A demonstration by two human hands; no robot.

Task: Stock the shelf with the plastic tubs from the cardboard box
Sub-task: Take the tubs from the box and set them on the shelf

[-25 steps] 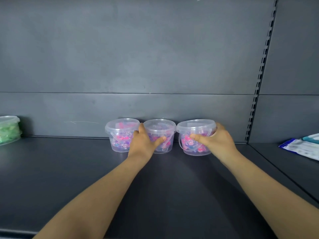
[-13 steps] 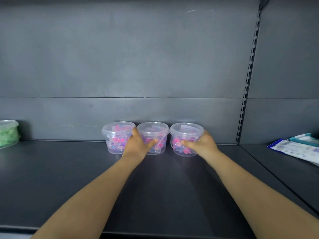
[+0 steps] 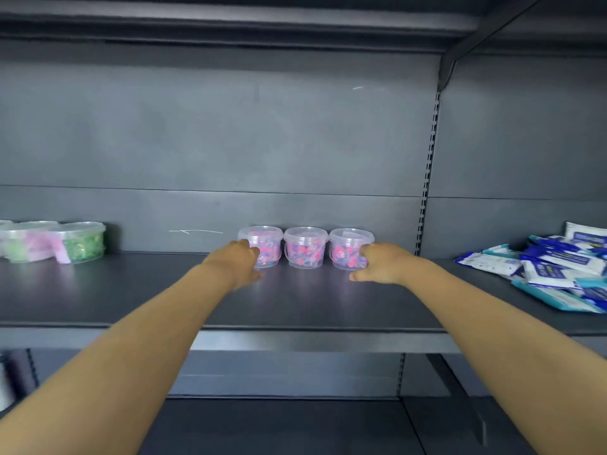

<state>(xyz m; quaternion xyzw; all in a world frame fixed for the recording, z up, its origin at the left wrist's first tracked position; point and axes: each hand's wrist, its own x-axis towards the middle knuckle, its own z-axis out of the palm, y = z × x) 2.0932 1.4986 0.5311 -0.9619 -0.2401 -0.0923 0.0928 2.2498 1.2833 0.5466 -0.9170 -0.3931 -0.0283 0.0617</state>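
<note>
Three clear plastic tubs with pink and blue contents stand in a row at the back of the dark shelf [image 3: 312, 300]: the left tub [image 3: 267, 244], the middle tub [image 3: 305, 246] and the right tub [image 3: 346, 247]. My left hand [image 3: 238, 262] lies at the left tub's left side, fingers loosely bent against its wall. At the right tub's right side is my right hand [image 3: 381, 262], fingers against the wall and thumb low near the shelf. Neither hand grips a tub. The cardboard box is out of view.
Lidded tubs with green and pink contents [image 3: 75, 241] sit at the shelf's far left. Blue and white wipe packs [image 3: 558, 267] are piled on the neighbouring shelf to the right. A slotted upright [image 3: 427, 178] divides the bays. A lower shelf [image 3: 279, 425] shows below.
My left hand let go of the middle tub and moved to the left tub's outer side. My right hand loosened on the right tub. The camera pulled back, showing more shelving.
</note>
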